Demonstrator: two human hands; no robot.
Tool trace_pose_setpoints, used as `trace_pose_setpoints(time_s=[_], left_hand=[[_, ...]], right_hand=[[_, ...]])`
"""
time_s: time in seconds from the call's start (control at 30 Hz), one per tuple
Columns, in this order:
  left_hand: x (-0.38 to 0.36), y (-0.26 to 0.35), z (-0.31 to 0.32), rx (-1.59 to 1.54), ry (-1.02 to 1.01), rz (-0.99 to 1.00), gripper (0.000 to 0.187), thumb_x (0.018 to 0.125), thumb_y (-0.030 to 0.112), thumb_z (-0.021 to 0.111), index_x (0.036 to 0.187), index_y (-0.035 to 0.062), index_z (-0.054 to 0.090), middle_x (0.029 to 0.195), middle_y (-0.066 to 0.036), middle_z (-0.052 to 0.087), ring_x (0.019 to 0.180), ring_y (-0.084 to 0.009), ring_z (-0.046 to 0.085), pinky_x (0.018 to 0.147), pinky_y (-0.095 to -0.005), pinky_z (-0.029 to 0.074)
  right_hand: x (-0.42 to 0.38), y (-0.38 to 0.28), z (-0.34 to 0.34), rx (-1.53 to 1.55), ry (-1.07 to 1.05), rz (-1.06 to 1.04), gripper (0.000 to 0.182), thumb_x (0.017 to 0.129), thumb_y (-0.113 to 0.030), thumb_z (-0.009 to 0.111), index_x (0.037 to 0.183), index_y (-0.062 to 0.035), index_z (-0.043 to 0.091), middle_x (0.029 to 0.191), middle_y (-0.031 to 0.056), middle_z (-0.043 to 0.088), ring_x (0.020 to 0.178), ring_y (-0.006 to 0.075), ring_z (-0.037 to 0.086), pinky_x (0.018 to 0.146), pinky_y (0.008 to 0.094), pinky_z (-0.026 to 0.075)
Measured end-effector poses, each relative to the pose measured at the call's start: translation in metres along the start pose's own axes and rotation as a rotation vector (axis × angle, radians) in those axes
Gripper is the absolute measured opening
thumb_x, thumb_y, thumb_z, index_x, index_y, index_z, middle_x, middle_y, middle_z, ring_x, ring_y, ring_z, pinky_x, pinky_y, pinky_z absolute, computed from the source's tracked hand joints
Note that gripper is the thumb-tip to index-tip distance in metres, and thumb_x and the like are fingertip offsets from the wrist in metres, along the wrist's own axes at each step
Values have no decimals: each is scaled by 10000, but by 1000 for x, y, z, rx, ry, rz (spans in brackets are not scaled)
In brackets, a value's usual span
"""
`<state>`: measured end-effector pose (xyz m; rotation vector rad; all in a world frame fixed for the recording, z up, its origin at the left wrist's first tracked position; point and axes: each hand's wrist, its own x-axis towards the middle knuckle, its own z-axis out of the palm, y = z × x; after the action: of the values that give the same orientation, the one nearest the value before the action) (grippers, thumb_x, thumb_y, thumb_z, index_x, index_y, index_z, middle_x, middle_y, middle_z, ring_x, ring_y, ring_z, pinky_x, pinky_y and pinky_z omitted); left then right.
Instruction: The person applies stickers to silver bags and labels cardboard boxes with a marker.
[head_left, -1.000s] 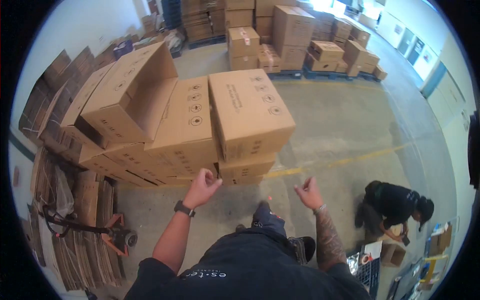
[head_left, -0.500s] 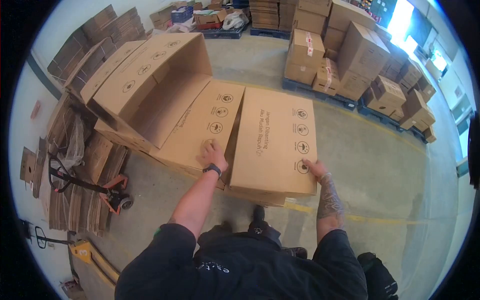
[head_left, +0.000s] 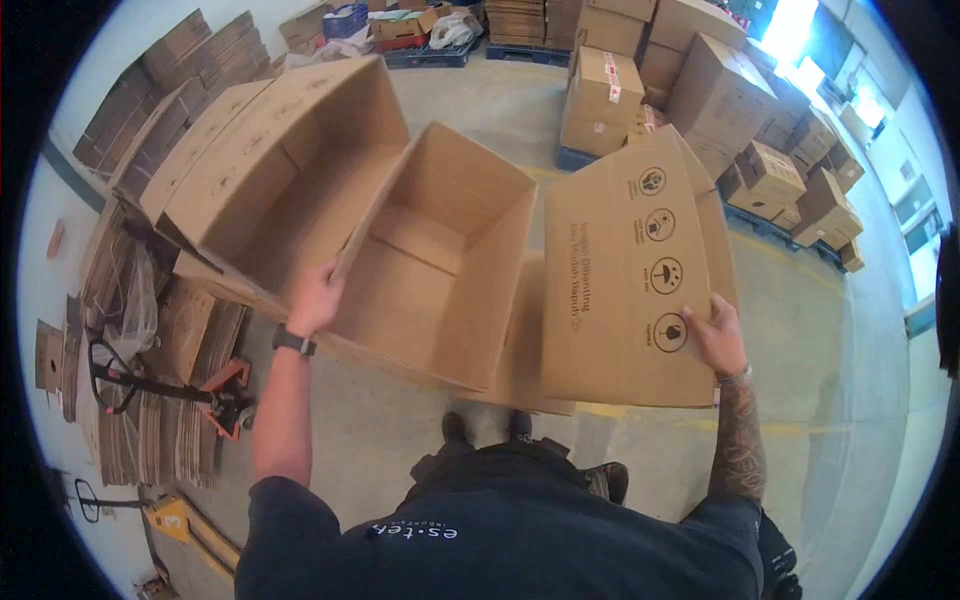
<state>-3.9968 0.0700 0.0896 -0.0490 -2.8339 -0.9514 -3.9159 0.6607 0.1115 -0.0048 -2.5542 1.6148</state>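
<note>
An open cardboard box (head_left: 430, 270) stands in the middle of the head view, its inside facing me. My left hand (head_left: 315, 297) is closed on its left rim, fingers over the edge. To the right, a second cardboard box (head_left: 620, 290) with printed handling symbols is tilted, and its open side faces away to the right. My right hand (head_left: 715, 335) grips that box near its lower right edge, thumb on the printed face. Further left lie more open cardboard boxes (head_left: 260, 180), side by side with their mouths turned toward the middle box.
Stacked cartons (head_left: 720, 90) stand on blue pallets at the back right. Flattened cardboard (head_left: 170, 400) leans along the left wall, with an orange pallet jack (head_left: 228, 395) before it. A yellow pallet jack (head_left: 190, 525) sits at the lower left.
The middle box has tipped so that its open side now faces me. The right box has moved right and tilted. My left hand has shifted left onto a rim; my right hand moved right.
</note>
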Motion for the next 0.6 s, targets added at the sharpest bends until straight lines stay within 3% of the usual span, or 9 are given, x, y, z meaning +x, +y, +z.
trace_pose_setpoints(time_s=[0.03, 0.1, 0.17, 0.23, 0.37, 0.43, 0.47, 0.53, 0.6], left_hand=[[0, -5, -7, -4, -5, 17, 343, 840, 99, 559, 1159, 9, 644, 875, -184, 687, 752, -268, 669, 698, -396, 503], [-10, -22, -13, -187, -138, -133, 348, 828, 93, 572, 1154, -5, 646, 771, -144, 678, 734, -177, 644, 681, -352, 485], [-16, -60, 7, -115, -177, -295, 373, 821, 82, 589, 1182, -5, 632, 822, -116, 687, 742, -142, 620, 678, -340, 483], [-36, -91, 55, -496, -19, -106, 399, 841, 92, 584, 1230, 8, 607, 925, -144, 698, 794, -128, 623, 709, -328, 495], [-43, -110, 64, -561, 11, -99, 417, 862, 119, 583, 1265, 13, 588, 1037, -176, 692, 903, -178, 662, 796, -310, 508], [-39, -114, 51, -170, -203, -94, 486, 861, 162, 611, 1319, 12, 547, 1049, -179, 690, 969, -299, 674, 861, -338, 513], [-42, -110, 45, -167, -191, -94, 486, 861, 162, 611, 1319, 12, 547, 1049, -179, 690, 969, -299, 674, 861, -338, 513], [-51, -62, 11, -50, -115, 21, 557, 835, 202, 665, 1347, 32, 527, 1055, -151, 676, 984, -362, 644, 861, -386, 505], [-44, -31, -22, 152, 131, 404, 637, 785, 257, 741, 1344, 35, 530, 1165, -172, 636, 1106, -370, 577, 964, -454, 452]], right_hand=[[1, -6, 10, -2, 18, 1, 308, 888, -87, 639, 1147, 74, 605, 1015, 136, 705, 893, 194, 673, 811, 324, 530], [7, -15, 46, -266, 84, -133, 281, 865, -89, 645, 1099, 64, 622, 998, 236, 687, 902, 330, 689, 808, 366, 528], [19, -29, 91, -291, 71, -140, 317, 854, -151, 668, 1077, 68, 618, 1001, 309, 650, 968, 440, 641, 820, 418, 526], [32, -32, 174, -613, -53, 52, 380, 875, -251, 656, 1055, 81, 610, 988, 314, 649, 970, 458, 630, 818, 440, 525], [36, -8, 283, -634, -161, 186, 491, 870, -368, 655, 1020, 98, 609, 930, 315, 663, 894, 437, 665, 769, 461, 535], [44, -5, 307, -665, -272, 218, 502, 868, -387, 648, 981, 101, 623, 896, 315, 669, 850, 429, 680, 747, 460, 544], [56, -9, 310, -575, -424, 390, 493, 857, -391, 645, 925, 97, 645, 867, 312, 673, 817, 410, 692, 737, 457, 553], [69, -17, 319, -473, -566, 554, 490, 847, -396, 642, 868, 93, 666, 838, 309, 677, 784, 390, 703, 727, 454, 561], [67, -20, 321, -447, -382, 591, 541, 854, -432, 620, 807, 104, 674, 840, 272, 692, 657, 334, 714, 647, 403, 593]])
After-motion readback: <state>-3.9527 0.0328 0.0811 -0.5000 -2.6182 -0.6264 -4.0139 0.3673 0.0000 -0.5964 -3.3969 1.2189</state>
